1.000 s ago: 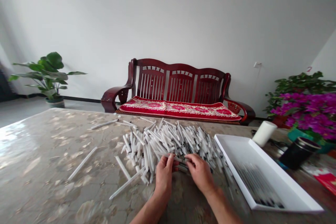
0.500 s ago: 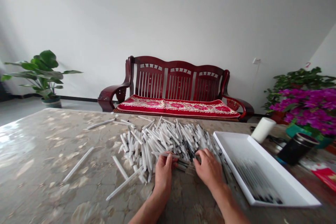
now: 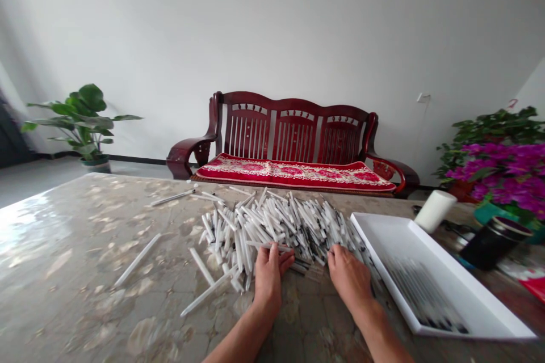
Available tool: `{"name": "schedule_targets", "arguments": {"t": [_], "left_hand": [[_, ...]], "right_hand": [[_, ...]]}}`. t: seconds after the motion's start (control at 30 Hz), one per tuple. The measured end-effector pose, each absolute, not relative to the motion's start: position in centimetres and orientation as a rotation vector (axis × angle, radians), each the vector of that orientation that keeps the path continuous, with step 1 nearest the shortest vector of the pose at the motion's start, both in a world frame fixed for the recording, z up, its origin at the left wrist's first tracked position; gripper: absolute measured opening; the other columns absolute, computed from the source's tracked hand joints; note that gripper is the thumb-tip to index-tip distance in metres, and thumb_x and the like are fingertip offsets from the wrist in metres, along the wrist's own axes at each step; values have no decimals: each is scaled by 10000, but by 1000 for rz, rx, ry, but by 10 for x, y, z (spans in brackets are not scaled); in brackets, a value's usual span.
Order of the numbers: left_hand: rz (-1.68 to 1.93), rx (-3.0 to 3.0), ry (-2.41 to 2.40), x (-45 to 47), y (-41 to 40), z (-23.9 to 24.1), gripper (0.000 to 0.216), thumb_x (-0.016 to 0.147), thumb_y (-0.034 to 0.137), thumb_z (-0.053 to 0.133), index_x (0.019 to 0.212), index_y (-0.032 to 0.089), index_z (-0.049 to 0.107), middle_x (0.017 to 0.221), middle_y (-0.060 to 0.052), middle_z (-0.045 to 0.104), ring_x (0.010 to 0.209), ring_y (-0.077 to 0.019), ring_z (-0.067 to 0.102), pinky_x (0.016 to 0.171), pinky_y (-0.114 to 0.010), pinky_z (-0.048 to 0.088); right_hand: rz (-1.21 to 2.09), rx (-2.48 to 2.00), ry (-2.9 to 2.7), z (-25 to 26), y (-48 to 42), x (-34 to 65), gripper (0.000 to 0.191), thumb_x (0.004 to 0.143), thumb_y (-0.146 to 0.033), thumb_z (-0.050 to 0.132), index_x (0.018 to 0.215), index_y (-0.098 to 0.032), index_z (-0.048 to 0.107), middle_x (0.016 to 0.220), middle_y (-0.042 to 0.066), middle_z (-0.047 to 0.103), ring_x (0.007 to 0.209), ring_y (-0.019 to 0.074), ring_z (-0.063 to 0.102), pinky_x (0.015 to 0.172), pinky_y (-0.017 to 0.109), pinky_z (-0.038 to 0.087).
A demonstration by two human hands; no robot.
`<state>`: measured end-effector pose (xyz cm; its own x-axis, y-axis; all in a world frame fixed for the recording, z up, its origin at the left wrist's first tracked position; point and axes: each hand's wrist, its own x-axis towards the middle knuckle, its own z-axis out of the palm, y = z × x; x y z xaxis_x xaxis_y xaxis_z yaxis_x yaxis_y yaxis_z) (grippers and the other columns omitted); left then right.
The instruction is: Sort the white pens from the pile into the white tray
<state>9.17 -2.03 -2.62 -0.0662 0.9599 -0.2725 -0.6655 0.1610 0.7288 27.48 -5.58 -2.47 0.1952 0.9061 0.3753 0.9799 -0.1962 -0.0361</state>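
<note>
A heap of white, translucent pens (image 3: 264, 218), some with dark tips, lies on the table. At its near edge my left hand (image 3: 269, 275) is closed, with a pen (image 3: 267, 246) held level between thumb and fingers. A few dark-tipped pens (image 3: 303, 265) lie between my two hands. My right hand (image 3: 349, 273) is at the heap's right front, fingers curled together; whatever they grip, if anything, is hidden. To the right of it stands a white shallow box (image 3: 481, 295) holding a row of pens (image 3: 421, 289) laid side by side.
Several loose pens (image 3: 138, 260) lie left of the heap on the patterned tablecloth (image 3: 85, 272). Behind the box are a white roll (image 3: 435, 211), a black cup (image 3: 496, 243) and purple flowers (image 3: 506, 170). A wooden bench (image 3: 293, 130) stands beyond the table.
My right hand has drawn slightly to the right, away from the dark pens at its fingertips. My left hand keeps its pen in nearly the same place. The whole view has shifted a little.
</note>
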Motion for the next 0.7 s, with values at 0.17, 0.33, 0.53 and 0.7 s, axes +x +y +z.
{"name": "schedule_targets", "arguments": {"t": [0.17,0.33,0.53,0.7], "left_hand": [[1458,368,848,88,-18,-19,175,911,280,657,847,181,527,769,-44,713,743,-191,765,692,-285,625],[1508,270,843,81,-14,-10,157,964,205,565,819,184,509,743,-42,710,733,-172,766,714,-281,628],[1518,263,848,79,-14,-8,195,949,235,598,785,184,506,725,-52,713,759,-188,769,730,-297,628],[1511,355,876,80,-15,-10,312,833,394,740,762,191,514,702,-35,702,736,-197,761,697,-293,618]], "right_hand": [[-70,-1813,-1745,-32,-50,278,186,958,-265,447,887,-222,613,821,71,742,758,224,707,633,290,448],[196,-1523,-1751,-30,-49,271,193,937,-305,448,861,-235,611,775,23,709,727,172,670,653,241,458],[198,-1497,-1775,-32,-49,269,183,921,-284,465,825,-235,614,770,21,695,736,174,664,675,243,449],[147,-1501,-1803,-35,-48,272,184,932,-265,468,831,-237,619,801,28,690,766,181,660,700,252,452]]}}
